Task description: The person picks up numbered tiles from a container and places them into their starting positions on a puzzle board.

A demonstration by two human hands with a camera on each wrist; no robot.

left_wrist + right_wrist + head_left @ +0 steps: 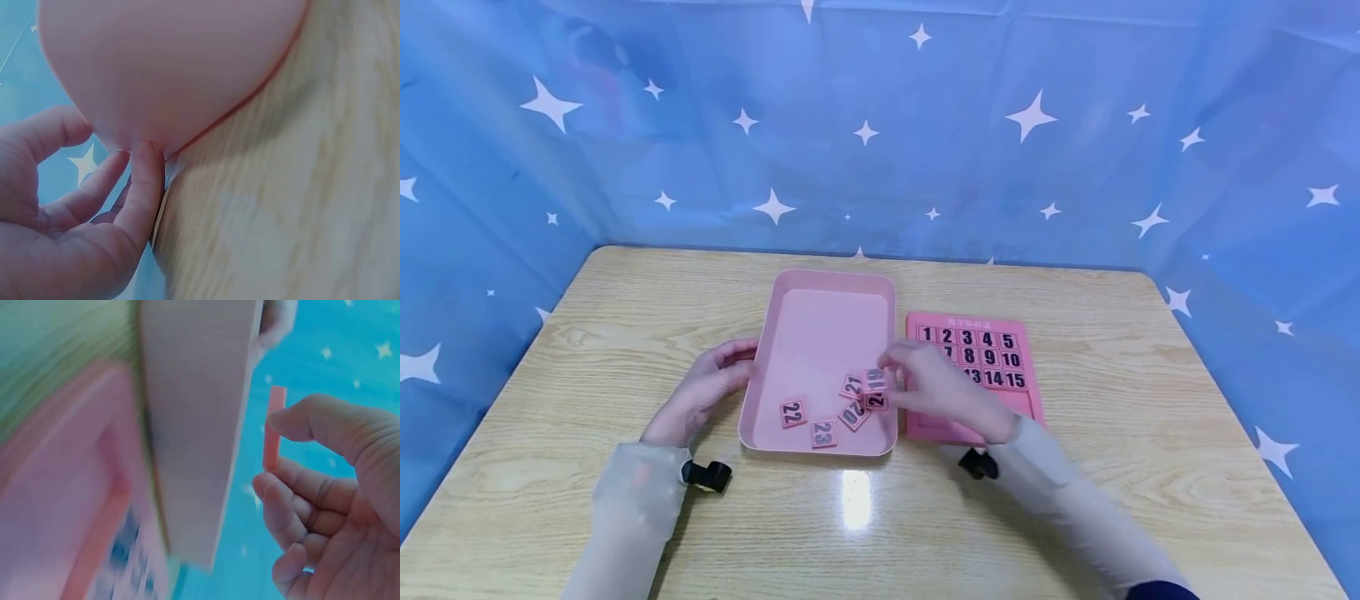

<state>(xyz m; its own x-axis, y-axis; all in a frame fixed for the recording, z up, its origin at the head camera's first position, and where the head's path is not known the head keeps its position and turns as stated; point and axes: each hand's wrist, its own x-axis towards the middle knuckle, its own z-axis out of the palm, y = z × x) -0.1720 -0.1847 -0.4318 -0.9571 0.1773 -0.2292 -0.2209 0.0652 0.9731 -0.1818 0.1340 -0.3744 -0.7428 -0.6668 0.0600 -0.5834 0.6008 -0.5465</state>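
My right hand (936, 383) pinches a pink number tile (874, 381) marked 19 between thumb and finger, above the right side of the pink tray (835, 325). Seen edge-on in the right wrist view, the tile (275, 440) looks like a thin pink strip. My left hand (703, 392) touches the tray's left side; in the left wrist view its fingertips rest against the outer wall (181, 69). Inside the tray lie tiles 22 (793, 413), 23 (823, 433), 20 (853, 414), 21 (852, 386) and another partly hidden under the held one.
To the tray's right lies a pink number board (925, 427), with tiles up to 15 in rows and my right hand covering part of it. Both stand on a wooden table (655, 308) before a blue star-patterned curtain (865, 183). Each wrist wears a black strap mount (707, 477).
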